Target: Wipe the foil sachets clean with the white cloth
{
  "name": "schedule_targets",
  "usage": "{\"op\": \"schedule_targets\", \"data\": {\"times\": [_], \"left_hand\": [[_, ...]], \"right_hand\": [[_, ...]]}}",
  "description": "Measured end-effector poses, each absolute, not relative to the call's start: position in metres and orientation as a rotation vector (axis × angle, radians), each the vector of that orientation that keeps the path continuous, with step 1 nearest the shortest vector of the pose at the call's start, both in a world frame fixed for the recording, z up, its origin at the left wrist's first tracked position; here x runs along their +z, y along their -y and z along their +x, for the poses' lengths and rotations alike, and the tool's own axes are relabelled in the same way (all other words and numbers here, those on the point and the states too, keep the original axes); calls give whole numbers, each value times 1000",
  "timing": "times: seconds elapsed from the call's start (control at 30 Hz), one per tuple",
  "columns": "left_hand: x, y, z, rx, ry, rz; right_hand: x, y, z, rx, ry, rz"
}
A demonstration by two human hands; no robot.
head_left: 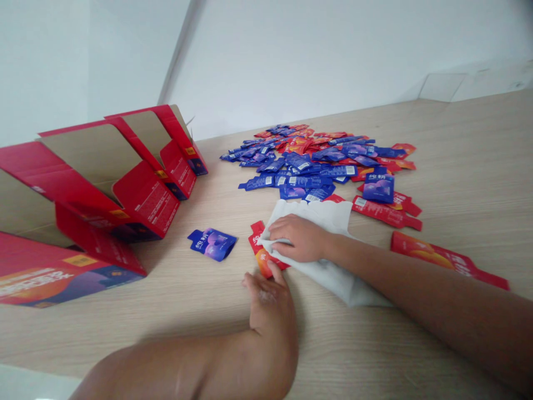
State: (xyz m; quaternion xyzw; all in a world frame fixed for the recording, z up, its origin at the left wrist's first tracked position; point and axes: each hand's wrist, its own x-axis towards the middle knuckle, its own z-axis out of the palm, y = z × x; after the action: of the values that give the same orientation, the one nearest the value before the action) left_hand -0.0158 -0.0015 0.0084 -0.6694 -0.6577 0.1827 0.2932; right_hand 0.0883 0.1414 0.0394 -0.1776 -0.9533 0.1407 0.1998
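My right hand (297,239) grips a bunched edge of a white cloth (333,278), pressing it over the right side of a red pouch (260,256). The pouch lies flat on the table, partly hidden under the cloth. Just below it is my left hand (268,297), fingers apart, with a fingertip touching the pouch's lower edge. To the left a single blue pouch (213,243) rests on the table, touched by neither hand. Another red pouch (441,256) lies beyond my right forearm, which covers part of it.
Several open red cartons (154,205) stand in a row along the left, flaps raised. A heap of blue and red pouches (308,166) spreads across the back of the wooden table (470,144). A white wall (316,61) rises behind it.
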Motion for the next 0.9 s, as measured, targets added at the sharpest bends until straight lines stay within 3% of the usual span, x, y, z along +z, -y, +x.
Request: {"op": "schedule_targets", "data": {"times": [0.9], "left_hand": [[9,1,-15,494,1717,-1776]], "right_hand": [[40,-141,88,393,2674,-516]]}}
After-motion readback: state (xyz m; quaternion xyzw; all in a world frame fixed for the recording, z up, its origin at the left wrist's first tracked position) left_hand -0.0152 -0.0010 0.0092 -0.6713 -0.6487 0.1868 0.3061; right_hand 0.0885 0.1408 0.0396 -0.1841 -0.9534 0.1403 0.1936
